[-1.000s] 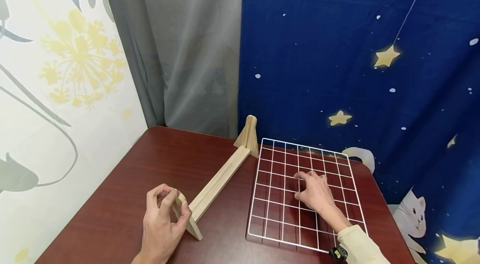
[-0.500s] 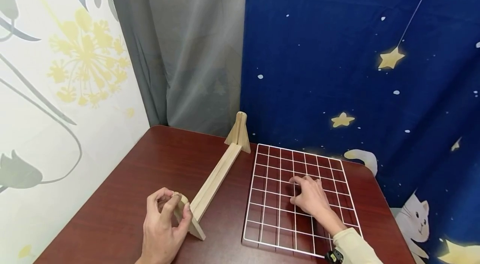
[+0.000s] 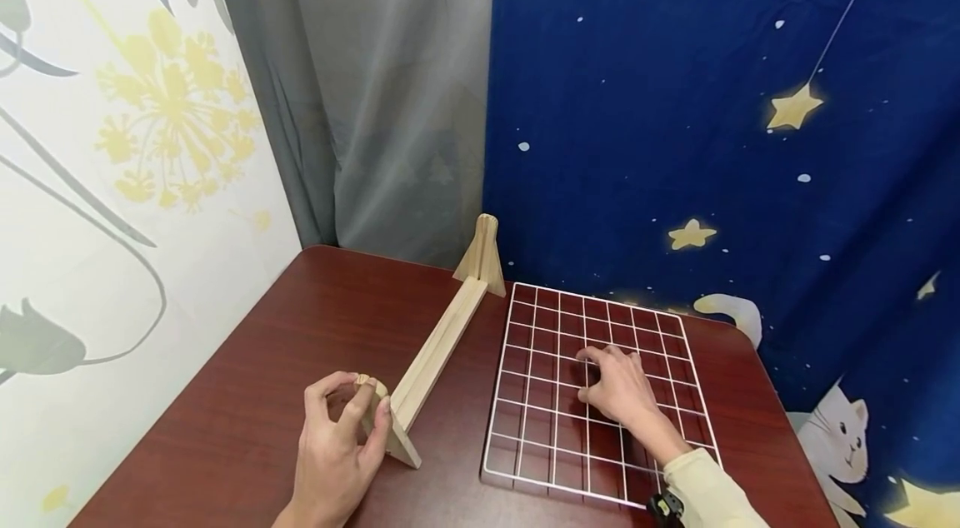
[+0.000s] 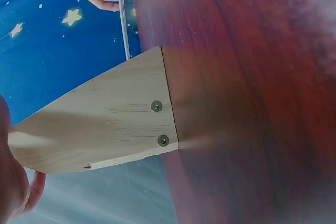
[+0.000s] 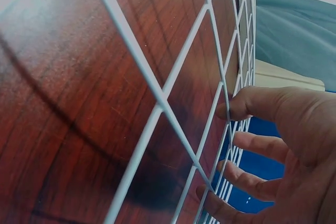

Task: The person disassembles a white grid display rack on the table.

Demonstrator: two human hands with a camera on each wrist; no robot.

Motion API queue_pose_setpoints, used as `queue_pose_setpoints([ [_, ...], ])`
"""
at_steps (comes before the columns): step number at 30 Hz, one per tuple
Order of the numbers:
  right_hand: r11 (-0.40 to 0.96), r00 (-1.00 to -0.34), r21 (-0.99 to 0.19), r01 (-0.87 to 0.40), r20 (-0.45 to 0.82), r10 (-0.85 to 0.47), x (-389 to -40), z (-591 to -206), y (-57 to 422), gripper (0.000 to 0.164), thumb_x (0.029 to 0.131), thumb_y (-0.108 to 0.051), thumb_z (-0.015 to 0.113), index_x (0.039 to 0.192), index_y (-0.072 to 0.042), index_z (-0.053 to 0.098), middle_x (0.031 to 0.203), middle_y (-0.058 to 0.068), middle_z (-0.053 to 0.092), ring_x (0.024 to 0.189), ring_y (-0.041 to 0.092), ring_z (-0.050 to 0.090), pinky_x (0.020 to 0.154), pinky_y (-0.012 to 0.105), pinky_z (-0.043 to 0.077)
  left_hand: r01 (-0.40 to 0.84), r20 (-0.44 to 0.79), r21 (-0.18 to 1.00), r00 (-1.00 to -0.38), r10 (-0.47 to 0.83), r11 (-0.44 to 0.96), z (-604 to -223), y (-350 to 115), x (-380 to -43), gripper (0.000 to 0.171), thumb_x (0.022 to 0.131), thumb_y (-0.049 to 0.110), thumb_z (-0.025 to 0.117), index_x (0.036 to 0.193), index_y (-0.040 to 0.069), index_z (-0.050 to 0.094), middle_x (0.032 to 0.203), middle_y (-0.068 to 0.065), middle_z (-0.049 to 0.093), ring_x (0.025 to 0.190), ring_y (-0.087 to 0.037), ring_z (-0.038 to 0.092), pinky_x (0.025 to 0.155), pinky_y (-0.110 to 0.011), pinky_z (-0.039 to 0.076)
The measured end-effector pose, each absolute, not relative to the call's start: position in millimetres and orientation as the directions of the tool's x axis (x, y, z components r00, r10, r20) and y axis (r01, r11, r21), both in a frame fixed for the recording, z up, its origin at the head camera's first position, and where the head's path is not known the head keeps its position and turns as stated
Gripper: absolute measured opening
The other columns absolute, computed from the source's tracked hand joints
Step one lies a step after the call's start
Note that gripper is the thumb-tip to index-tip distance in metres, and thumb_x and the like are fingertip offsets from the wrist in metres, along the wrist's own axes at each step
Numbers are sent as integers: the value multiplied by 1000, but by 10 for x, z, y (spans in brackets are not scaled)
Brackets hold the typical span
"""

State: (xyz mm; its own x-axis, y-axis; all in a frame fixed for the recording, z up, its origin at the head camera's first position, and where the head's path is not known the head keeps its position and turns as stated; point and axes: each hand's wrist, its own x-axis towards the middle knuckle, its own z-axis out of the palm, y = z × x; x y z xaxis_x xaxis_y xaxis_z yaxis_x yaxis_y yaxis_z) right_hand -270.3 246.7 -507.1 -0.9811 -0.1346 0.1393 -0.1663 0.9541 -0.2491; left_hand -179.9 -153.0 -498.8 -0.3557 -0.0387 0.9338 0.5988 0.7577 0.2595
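Note:
A pale wooden stand (image 3: 438, 353), a long ledge between two flared end panels, stands on the red-brown table. My left hand (image 3: 337, 436) grips the rounded top of its near end panel (image 3: 401, 445), thumb on one side and fingers on the other. Two screw heads show on that panel (image 4: 131, 114) in the left wrist view. To the right, a white wire grid panel (image 3: 557, 378) lies over the table, casting shadows beneath it. My right hand (image 3: 622, 391) holds the grid near its middle, thumb and fingertips hooked at the wires; the right wrist view shows fingertips passing between them.
The far end panel (image 3: 482, 257) of the stand is close to the table's back edge, beside the grid's far left corner. A grey curtain (image 3: 405, 95) and a blue starry curtain (image 3: 637, 95) hang behind the table (image 3: 247, 395). A white patterned cloth (image 3: 135, 261) hangs at left.
The stand's far end has swung left and its near end slightly right, with my left hand on it. The grid has shifted a little left and towards me with my right hand.

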Motion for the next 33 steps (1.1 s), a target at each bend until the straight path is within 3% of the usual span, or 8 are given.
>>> queue_pose_setpoints([
  [17,952,-985,-264,-153,119,-125,-2835,-5175,2429,54,65,-20,92,116,-17,76,109,14,75,104,33,69,90,46,42,618,904,304,-428,-14,725,-5002,-1434,-1876,37,109,37,57,108,3,72,113,-28,54,87,-22,59,75,-24,52],
  [23,954,-983,-253,-164,124,-136,-2907,-5195,2472,54,65,-21,92,116,-16,76,110,14,75,106,33,69,88,47,42,608,894,316,-447,-15,728,-4983,-1356,-1874,37,109,39,58,108,6,73,112,-25,56,81,-18,60,68,-21,54],
  [33,947,-982,-269,-176,121,-148,-2970,-5229,2480,52,65,-19,92,115,-16,76,111,14,75,107,33,69,89,47,43,603,890,325,-456,-20,729,-4888,-1141,-1862,34,107,43,60,102,13,76,103,-16,60,71,-17,61,56,-28,52],
])
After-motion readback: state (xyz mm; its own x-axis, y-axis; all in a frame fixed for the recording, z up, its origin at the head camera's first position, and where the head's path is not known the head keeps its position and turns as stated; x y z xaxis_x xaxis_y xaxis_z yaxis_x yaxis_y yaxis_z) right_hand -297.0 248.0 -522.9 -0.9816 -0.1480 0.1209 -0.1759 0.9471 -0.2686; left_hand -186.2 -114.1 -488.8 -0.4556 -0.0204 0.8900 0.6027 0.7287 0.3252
